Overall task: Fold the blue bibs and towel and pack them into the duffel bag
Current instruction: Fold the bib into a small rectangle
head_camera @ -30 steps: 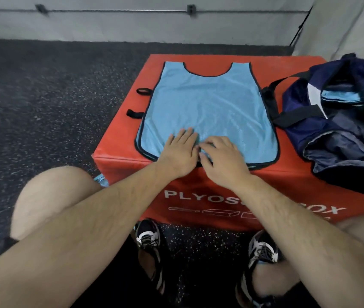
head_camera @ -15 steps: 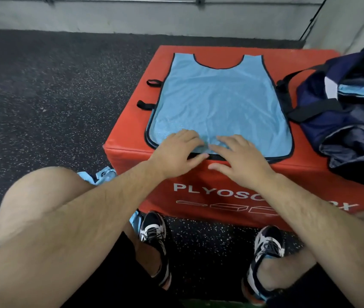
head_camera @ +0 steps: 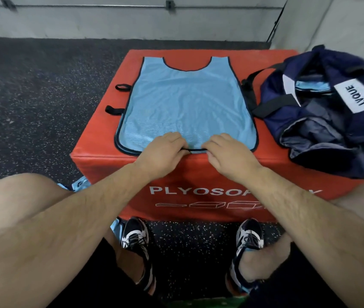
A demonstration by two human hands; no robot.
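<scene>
A light blue bib [head_camera: 187,103] with dark trim lies flat on the red plyo box [head_camera: 101,134], neck hole at the far end. My left hand [head_camera: 162,152] and my right hand [head_camera: 227,153] sit side by side at the bib's near hem, fingers curled, each pinching the dark edge between them. The navy duffel bag [head_camera: 323,112] lies open on the box's right side, with a strip of light blue fabric [head_camera: 310,88] showing inside it.
More light blue fabric [head_camera: 81,185] lies on the floor by my left knee, mostly hidden. Two black strap loops [head_camera: 119,97] stick out on the box's left. Dark speckled rubber floor surrounds the box; a grey wall runs behind.
Both hands have gone from lying flat on the bib's lower part to curling at its near hem and pinching the dark edge. The camera view has shifted a little.
</scene>
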